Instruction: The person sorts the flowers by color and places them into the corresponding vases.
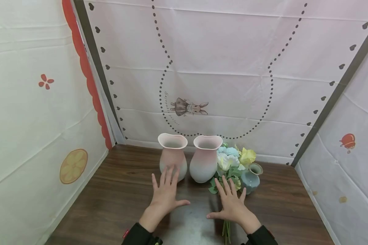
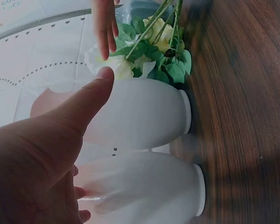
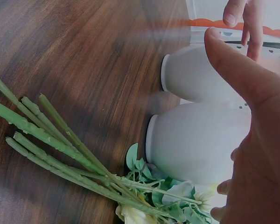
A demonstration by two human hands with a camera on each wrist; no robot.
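Observation:
My left hand [image 1: 165, 195] is spread above the table, its fingertips overlapping the left pink-and-white vase [image 1: 172, 154] in the head view; contact cannot be made out. To the right, my right hand [image 1: 231, 204] also has its fingers spread, over the stems of a bouquet of artificial flowers [image 1: 228, 160]. Neither hand holds anything. A second pink-and-white vase [image 1: 204, 161] stands upright beside the first. The bouquet's green stems [image 3: 51, 135] lie on the table toward me. Right of the blooms is a small blue-grey vase [image 1: 250, 180], partly covered by them.
The dark wooden table [image 1: 110, 197] is enclosed by hanging printed cloths: a left cloth [image 1: 24, 119] with a red scalloped edge, a back cloth [image 1: 220, 51] with a rabbit print, and a right cloth [image 1: 349, 112]. The vases stand near the table's back edge.

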